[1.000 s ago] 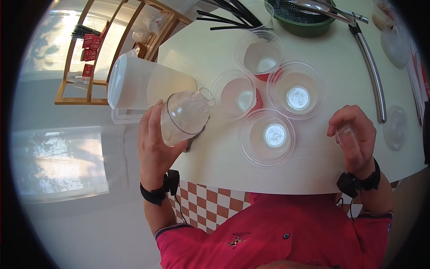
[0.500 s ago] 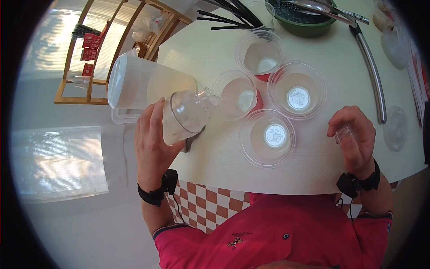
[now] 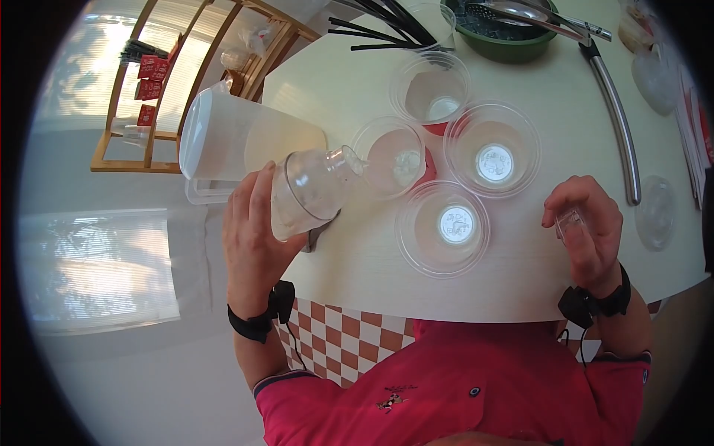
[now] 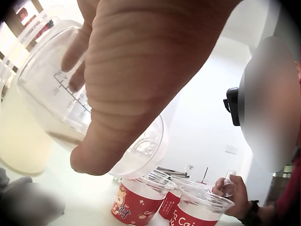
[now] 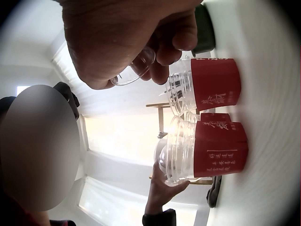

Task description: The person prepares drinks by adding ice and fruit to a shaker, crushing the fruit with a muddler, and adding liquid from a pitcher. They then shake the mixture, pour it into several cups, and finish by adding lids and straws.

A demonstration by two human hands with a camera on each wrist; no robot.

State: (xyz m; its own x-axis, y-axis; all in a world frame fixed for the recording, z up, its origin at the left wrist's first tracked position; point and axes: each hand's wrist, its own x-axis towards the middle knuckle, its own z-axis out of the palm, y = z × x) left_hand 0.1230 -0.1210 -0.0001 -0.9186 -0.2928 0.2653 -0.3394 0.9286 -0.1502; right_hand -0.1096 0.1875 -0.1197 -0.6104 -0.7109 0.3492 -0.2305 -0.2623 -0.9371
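In the head view my left hand (image 3: 251, 234) grips a clear plastic shaker (image 3: 309, 189), tilted so its narrow spout overlaps the rim of the leftmost cup (image 3: 375, 141). Printed measuring marks show on the shaker's wall in the left wrist view, with some liquid along its lower side. The bottom of that cup looks rippled. Three more clear cups with red sleeves stand close by: a back cup (image 3: 416, 74), a right cup (image 3: 520, 149) and a front cup (image 3: 424, 249). Off to the right, my right hand (image 3: 587, 230) holds a small clear cap (image 3: 571, 223) between curled fingers and thumb.
A lidded translucent pitcher (image 3: 223, 141) of pale liquid stands behind the left hand, a grey cloth (image 3: 320, 236) beside it. Black straws (image 3: 387, 26), a green bowl (image 3: 506, 46) with metal utensils, a long metal-handled tool (image 3: 621, 130) and a clear lid (image 3: 657, 212) lie farther around the table.
The shaker has tipped farther over, its spout swinging right and down to the leftmost cup. My left hand has shifted slightly left; the right hand stays nearly still with the cap.
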